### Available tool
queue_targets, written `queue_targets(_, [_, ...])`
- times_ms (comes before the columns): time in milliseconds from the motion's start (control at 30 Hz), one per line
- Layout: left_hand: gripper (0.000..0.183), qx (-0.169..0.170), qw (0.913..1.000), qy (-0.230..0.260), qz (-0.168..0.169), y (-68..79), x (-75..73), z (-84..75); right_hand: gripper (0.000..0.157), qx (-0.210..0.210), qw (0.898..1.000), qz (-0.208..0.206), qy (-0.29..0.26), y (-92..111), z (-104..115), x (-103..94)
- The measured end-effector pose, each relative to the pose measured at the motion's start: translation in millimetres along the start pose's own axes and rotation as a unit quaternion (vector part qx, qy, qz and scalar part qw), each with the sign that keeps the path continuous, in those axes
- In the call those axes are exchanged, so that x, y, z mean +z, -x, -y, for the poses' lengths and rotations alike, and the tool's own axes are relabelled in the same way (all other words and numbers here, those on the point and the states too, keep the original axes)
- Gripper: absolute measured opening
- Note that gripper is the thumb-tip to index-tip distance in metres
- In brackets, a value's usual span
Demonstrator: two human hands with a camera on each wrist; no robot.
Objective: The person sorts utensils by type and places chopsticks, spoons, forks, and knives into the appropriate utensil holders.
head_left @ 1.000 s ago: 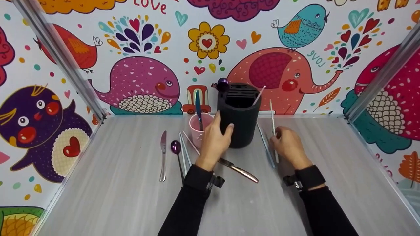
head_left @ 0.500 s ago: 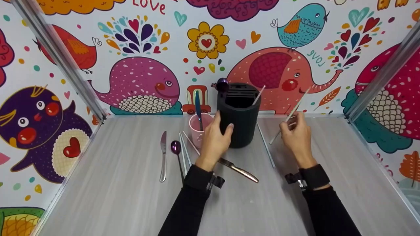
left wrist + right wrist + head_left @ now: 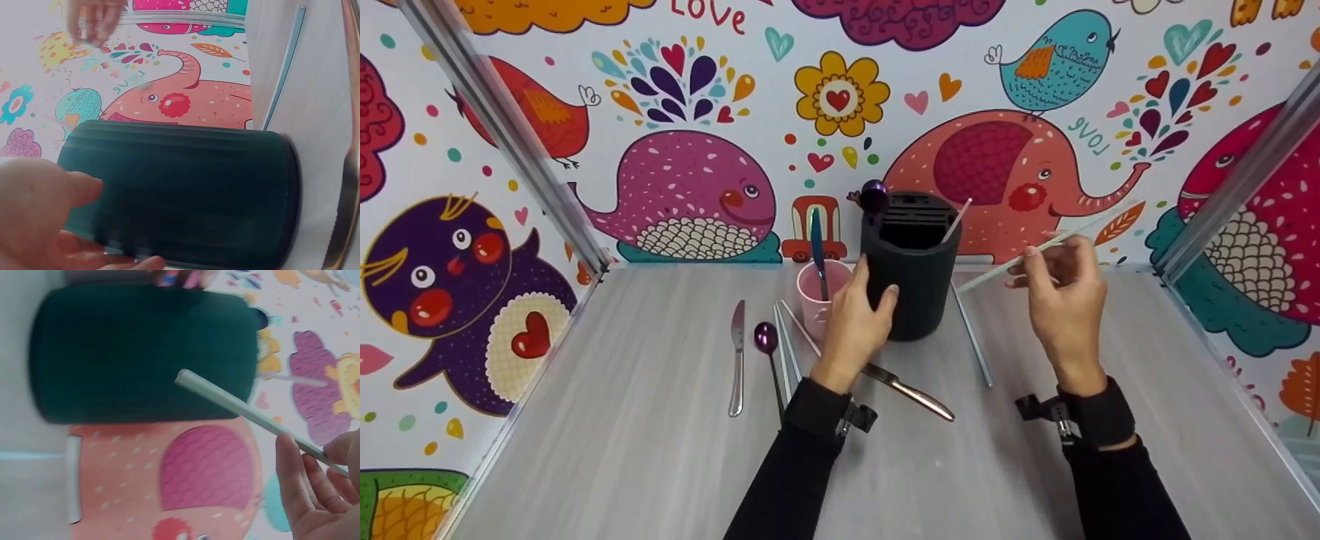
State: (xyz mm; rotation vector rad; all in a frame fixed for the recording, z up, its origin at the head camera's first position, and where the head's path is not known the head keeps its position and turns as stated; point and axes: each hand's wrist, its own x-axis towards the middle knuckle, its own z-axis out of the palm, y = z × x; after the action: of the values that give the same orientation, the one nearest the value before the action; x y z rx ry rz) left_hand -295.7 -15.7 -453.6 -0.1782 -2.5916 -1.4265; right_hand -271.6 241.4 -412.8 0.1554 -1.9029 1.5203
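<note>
My left hand [image 3: 855, 322] holds the side of a dark utensil holder [image 3: 915, 292], which stands upright near the back wall. Its thumb [image 3: 84, 188] lies on the holder's front in the left wrist view. A purple spoon [image 3: 874, 199] and a pink stick [image 3: 957, 221] poke out of the holder's top. My right hand [image 3: 1065, 307], raised to the right of the holder, pinches a pale green chopstick [image 3: 225, 399]. The chopstick slants, its lower end pointing toward the holder. Below it, a blue-grey chopstick [image 3: 975, 337] lies on the table.
A pink cup [image 3: 813, 304] with a blue knife [image 3: 817, 244] in it stands left of the holder. Nearby lie a silver knife [image 3: 737, 367], a purple spoon [image 3: 766, 341], two light chopsticks [image 3: 787, 341], a pink stick [image 3: 799, 325] and a copper-handled knife [image 3: 922, 397]. A printed wall [image 3: 690, 195] rises behind.
My right hand has lifted the pale green chopstick off the table and tilted it, its lower end swinging toward the holder. My left hand has stayed on the holder.
</note>
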Motion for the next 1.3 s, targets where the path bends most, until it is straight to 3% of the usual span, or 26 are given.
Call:
queue_targets(200, [0.072,0.01,0.9999,-0.003,-0.005,4.0,0.6,4.1,0.042,-0.038,0.997,-0.018,-0.059,7,32,1.0])
queue_targets(400, [0.072,0.013,0.9999,-0.003,-0.006,4.0,1.1,6.8,0.029,-0.091,0.991,-0.048,-0.086,10,51,4.7])
queue_targets(700, [0.072,0.002,1.0,-0.002,-0.006,2.8,1.8,6.3,0.03,-0.16,0.979,-0.082,-0.097,3,54,21.1])
queue_targets(1000, [0.072,0.014,0.9999,0.0,-0.01,1.3,1.7,4.3,0.018,-0.196,0.977,-0.072,-0.041,-6,44,34.5])
queue_targets(1300, [0.072,0.01,0.9999,0.007,0.0,-1.0,-0.6,0.6,0.023,-0.211,0.972,-0.062,0.078,-16,35,45.6])
